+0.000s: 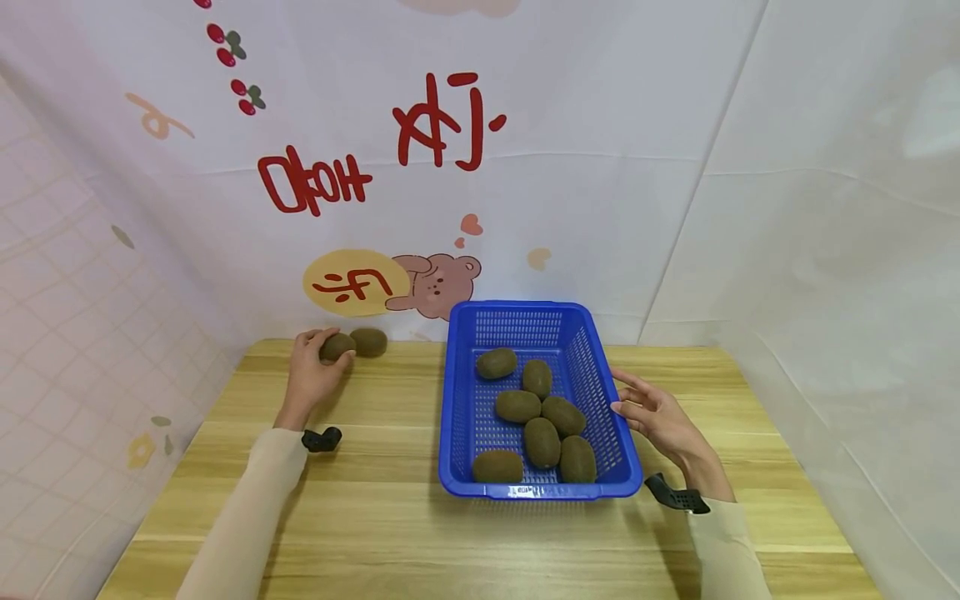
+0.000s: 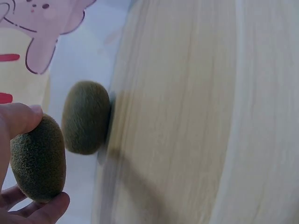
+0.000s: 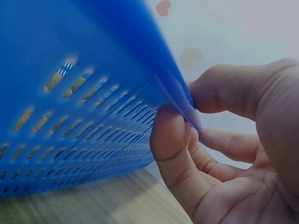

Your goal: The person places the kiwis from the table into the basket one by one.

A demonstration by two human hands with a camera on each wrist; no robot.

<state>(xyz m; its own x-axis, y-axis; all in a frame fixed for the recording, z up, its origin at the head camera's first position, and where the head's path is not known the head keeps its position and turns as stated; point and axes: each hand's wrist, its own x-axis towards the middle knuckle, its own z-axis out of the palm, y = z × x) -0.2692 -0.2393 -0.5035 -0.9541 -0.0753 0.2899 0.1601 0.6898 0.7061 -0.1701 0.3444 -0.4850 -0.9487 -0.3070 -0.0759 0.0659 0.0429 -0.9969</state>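
Between thumb and fingers, my left hand (image 1: pixel 311 375) grips a brown kiwi (image 1: pixel 337 347) at the table's far left. The left wrist view shows this held kiwi (image 2: pixel 39 161) close up, with fingertips at both of its ends. Just to its right, a second kiwi (image 1: pixel 368 342) lies by the back edge of the table. My right hand (image 1: pixel 663 421) pinches the right-side rim of a blue plastic basket (image 1: pixel 446 400); the right wrist view has that rim (image 3: pixel 180 100) between thumb and fingers. Several kiwis (image 1: pixel 517 407) lie spread over the basket's floor.
The wood-grain table (image 1: pixel 375 517) ends at a white printed cloth (image 1: pixel 585 192) hanging behind it. More cloth hangs along the left and right sides. A black wrist strap (image 1: pixel 322 439) sits on my left wrist, another strap (image 1: pixel 677 494) on my right.
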